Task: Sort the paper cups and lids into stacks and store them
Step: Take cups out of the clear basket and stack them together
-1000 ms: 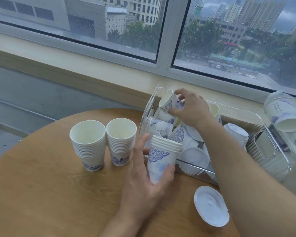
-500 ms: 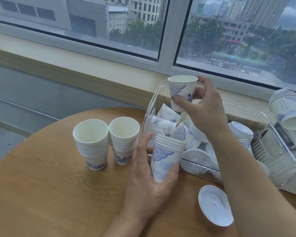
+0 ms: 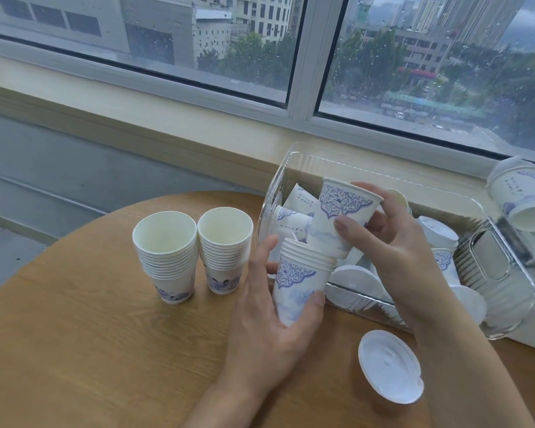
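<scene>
My left hand (image 3: 260, 319) grips a short stack of blue-patterned paper cups (image 3: 300, 282) just above the round wooden table (image 3: 90, 350). My right hand (image 3: 393, 242) holds a single patterned cup (image 3: 337, 214), tilted, its base meeting the rim of that stack. Two taller stacks of cups (image 3: 167, 257) (image 3: 223, 251) stand upright side by side on the table to the left. A clear plastic bin (image 3: 501, 291) behind my hands holds several loose cups and white lids. One white lid (image 3: 389, 366) lies on the table at the front right.
The bin sits at the table's far right edge against the window sill. More cups (image 3: 525, 199) lie on their sides at the far right beyond the bin. Bare wood stretches across the table's left and front.
My right hand has lifted one cup out of the bin and brought it down and toward me onto the stack in my left hand. The left hand has stayed put.
</scene>
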{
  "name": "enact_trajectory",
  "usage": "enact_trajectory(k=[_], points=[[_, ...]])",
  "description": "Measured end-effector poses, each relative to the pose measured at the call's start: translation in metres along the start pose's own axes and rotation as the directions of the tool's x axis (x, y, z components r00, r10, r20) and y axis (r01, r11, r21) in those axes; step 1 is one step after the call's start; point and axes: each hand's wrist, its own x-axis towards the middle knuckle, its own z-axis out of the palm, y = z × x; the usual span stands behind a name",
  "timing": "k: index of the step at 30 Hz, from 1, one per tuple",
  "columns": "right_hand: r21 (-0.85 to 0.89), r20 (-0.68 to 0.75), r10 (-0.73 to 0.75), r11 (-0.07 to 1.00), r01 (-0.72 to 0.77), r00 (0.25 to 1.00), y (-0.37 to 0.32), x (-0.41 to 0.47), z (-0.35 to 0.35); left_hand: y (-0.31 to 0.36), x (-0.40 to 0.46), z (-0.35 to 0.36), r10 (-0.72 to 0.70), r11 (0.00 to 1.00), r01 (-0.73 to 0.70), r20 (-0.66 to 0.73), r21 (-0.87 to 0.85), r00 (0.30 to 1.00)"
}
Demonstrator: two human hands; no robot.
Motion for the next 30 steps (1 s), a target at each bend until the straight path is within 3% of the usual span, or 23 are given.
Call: enact_trajectory(k=[16, 21, 27, 30], points=[[-0.066, -0.033, 0.003, 0.998, -0.005, 0.999, 0.006, 0.002, -0.008, 0.000, -0.001, 0.000, 0.014, 1.000, -0.014, 0.011, 0.024, 1.000], [-0.041, 0.026, 0.008, 0.999, -0.007, 1.000, 0.008, 0.002, -0.007, -0.001, -0.001, 0.001, 0.023, 0.999, -0.024, 0.031, 0.036, 0.999], [-0.141, 0.201, 0.105, 0.987, -0.078, 0.974, 0.012, 0.000, -0.009, -0.002, -0.001, 0.000, 0.022, 1.000, -0.023, 0.035, 0.011, 0.999], [-0.169, 0.224, 0.120, 0.982, -0.082, 0.967, 0.010, -0.001, -0.011, -0.002, -0.001, 0.000, 0.023, 1.000, -0.023, 0.042, 0.000, 0.999]])
